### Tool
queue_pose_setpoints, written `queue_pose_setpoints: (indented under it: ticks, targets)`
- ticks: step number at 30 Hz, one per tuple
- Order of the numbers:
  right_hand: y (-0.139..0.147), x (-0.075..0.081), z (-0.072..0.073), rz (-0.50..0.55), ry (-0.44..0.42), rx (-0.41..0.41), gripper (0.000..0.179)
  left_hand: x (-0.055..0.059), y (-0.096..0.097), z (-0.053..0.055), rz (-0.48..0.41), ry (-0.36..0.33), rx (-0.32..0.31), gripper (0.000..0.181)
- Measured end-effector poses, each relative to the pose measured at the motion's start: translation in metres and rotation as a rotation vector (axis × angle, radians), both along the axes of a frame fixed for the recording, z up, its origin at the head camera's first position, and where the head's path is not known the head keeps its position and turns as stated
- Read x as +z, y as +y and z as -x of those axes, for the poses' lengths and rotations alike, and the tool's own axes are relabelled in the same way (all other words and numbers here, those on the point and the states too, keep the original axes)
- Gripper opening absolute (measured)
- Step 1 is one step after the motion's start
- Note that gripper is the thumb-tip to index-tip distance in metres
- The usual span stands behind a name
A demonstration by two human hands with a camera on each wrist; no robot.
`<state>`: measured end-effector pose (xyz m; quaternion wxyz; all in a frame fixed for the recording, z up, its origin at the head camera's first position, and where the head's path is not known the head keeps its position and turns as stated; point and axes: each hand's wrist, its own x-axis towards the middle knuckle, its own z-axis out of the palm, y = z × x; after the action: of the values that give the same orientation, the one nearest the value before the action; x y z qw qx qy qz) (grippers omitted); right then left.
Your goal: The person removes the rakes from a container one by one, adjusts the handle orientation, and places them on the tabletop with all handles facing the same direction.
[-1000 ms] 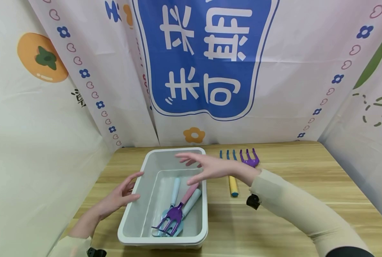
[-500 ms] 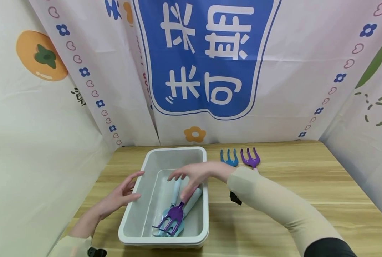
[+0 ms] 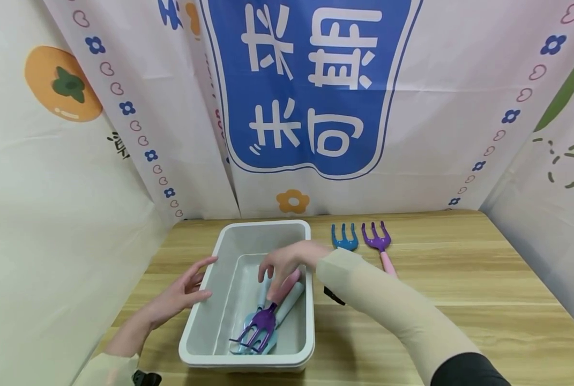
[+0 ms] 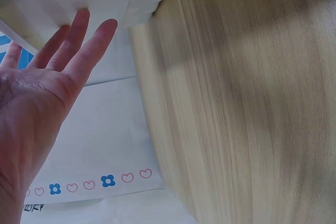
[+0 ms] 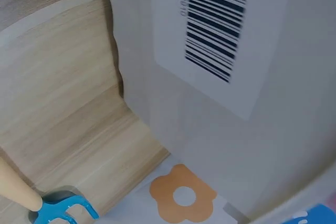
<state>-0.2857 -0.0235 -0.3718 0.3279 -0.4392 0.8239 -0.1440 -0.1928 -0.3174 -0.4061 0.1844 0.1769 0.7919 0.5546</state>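
Observation:
A light grey plastic bin (image 3: 195,321) stands on the table. Inside, a small purple hand rake (image 3: 263,321) with a pink handle lies across pale blue tools, one with a pale handle (image 3: 290,303). My right hand (image 3: 287,262) reaches in over the right rim, fingers bent downward and spread from the thumb, whose tip is right at the pink handle. In the right wrist view the bin's outer wall (image 5: 157,93) hides that hand. My left hand (image 3: 176,297) is at the bin's left side with fingers extended; in the left wrist view the fingertips (image 4: 109,26) overlap its wall.
Right of the bin lie a blue rake (image 3: 345,241), its handle behind my right arm, and another purple rake (image 3: 378,241) with a pink handle. A printed white cloth (image 3: 412,177) hangs behind the wooden table (image 3: 460,268).
My right hand has moved left and down into the bin, to the pink handle. My left hand and the tools have stayed where they were.

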Motion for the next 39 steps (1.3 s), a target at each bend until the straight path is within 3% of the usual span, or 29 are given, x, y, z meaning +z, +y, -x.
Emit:
queue_pose_setpoints:
  ticks: [9, 16, 24, 33, 39]
  targets:
    - [-0.008, -0.014, -0.002, -0.083, 0.007, -0.028, 0.049, 0.002, 0.001, -0.001, -0.013, 0.006, -0.018, 0.071]
    - [-0.007, -0.017, -0.001, -0.130, 0.020, -0.059, 0.043, 0.003, 0.001, -0.002, -0.026, 0.012, -0.025, 0.070]
    - [-0.007, -0.017, -0.003, -0.185, 0.014, -0.093, 0.048, 0.004, 0.002, -0.002, -0.021, 0.006, -0.022, 0.069]
    - [-0.009, -0.019, -0.002, -0.272, 0.013, -0.074, 0.052, 0.003, 0.002, -0.002, -0.024, 0.007, -0.019, 0.070]
    - [-0.009, -0.019, -0.001, -0.311, -0.009, -0.065, 0.039, 0.002, 0.001, -0.001, -0.013, 0.004, -0.006, 0.071]
